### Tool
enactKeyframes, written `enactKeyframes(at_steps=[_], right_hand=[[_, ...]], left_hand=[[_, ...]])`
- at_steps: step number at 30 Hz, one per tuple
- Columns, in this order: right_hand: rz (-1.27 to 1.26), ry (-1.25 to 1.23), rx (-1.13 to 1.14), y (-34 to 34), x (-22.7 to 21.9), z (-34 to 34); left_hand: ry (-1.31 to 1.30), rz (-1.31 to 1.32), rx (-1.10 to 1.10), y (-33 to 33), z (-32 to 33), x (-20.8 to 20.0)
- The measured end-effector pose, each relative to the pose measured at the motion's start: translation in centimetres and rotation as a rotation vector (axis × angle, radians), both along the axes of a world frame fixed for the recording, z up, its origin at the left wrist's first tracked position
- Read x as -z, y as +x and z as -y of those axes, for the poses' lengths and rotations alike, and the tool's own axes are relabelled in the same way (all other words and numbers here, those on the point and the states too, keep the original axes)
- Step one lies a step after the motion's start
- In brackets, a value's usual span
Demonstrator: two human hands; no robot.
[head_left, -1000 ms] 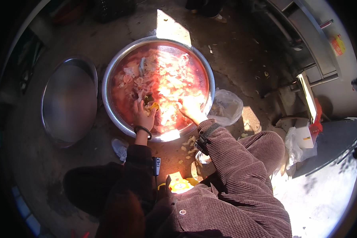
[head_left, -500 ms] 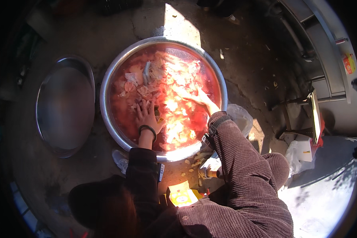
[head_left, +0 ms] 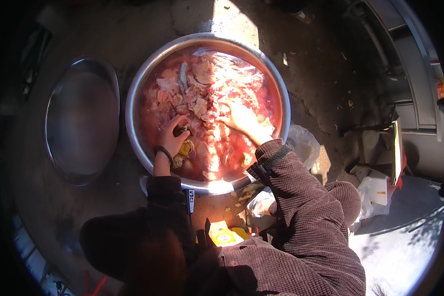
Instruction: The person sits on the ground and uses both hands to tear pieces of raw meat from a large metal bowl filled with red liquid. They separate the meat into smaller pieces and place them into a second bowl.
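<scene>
A large round metal basin (head_left: 133, 126) holds reddish water and many pieces of raw meat (head_left: 200, 106). My left hand (head_left: 171, 140), with a dark band at its wrist, is at the basin's near left, fingers curled round a small dark piece (head_left: 180, 131) whose kind I cannot make out. Just beside it lies a yellowish lump (head_left: 186, 148). Right of the middle, in strong sunlight, my right hand (head_left: 241, 121) reaches into the meat, thumb and fingers bent around some of it. Glare and water partly hide those fingertips. A long greyish strip (head_left: 183, 78) lies farther back.
An oval metal tub (head_left: 48, 123) stands left of the basin. A clear plastic bag (head_left: 303, 144) touches the ground by the basin's right side. A yellow packet (head_left: 224, 237) is near my lap. White boxes and bags (head_left: 377, 190) sit at the right.
My left hand has shifted left and curled its spread fingers round the dark piece. My right hand has moved nearer the middle, its fingers now bent into the meat. The view has shifted slightly.
</scene>
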State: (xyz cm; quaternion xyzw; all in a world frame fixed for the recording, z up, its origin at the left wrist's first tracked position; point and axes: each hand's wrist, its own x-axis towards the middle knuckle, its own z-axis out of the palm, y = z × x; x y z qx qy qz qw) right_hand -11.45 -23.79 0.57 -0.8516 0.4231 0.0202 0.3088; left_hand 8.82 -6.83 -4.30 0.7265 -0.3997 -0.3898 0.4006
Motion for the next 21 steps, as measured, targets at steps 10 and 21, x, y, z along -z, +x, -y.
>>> enactKeyframes(at_steps=[10, 21], right_hand=[[-0.058, -0.331, -0.165, -0.6, 2.8, -8.7], [0.107, -0.35, -0.127, -2.7, -6.0, -9.2]], left_hand=[[0.552, 0.456, 0.057, -2.9, -2.0, -1.1], [0.28, 0.328, -0.074, -4.8, -3.1, -3.6]])
